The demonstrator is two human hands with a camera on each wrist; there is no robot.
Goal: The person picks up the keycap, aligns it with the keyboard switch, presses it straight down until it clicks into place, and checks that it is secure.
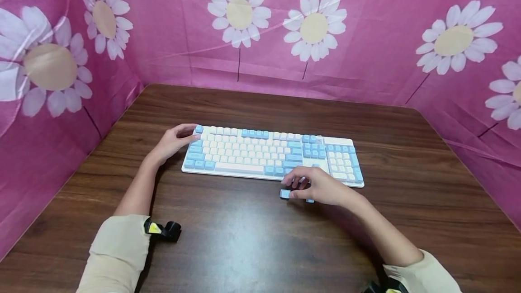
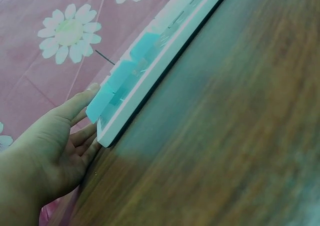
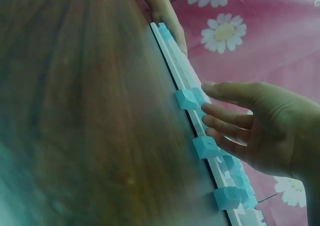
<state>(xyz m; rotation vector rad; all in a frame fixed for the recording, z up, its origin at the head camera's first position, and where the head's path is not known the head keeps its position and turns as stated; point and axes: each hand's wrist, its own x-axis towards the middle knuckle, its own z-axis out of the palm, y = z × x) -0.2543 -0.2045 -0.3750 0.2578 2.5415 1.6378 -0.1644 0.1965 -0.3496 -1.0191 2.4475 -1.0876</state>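
Note:
A full-size keyboard (image 1: pixel 240 170) with white and light blue keys lies on the table. At its left end my left hand (image 1: pixel 168 144) grips the side, thumb over the corner keys and fingers along the edge, as the left wrist view also shows. My right hand (image 1: pixel 319 186) hovers at the keyboard's front edge with fingers loosely bent and apart. Just beside its fingertips is a loose blue keycap (image 1: pixel 285 194); another keycap (image 1: pixel 310 200) shows partly beneath the hand. In the right wrist view, blue keycaps (image 3: pixel 205 147) stand in a row along the keyboard's front.
The brown wood-grain table (image 1: pixel 228 238) reaches back to a pink cloth (image 1: pixel 171 21) with large daisies, which encloses it at the back and sides. A black wrist strap mount (image 1: pixel 164 230) sticks out from the left sleeve, close over the tabletop.

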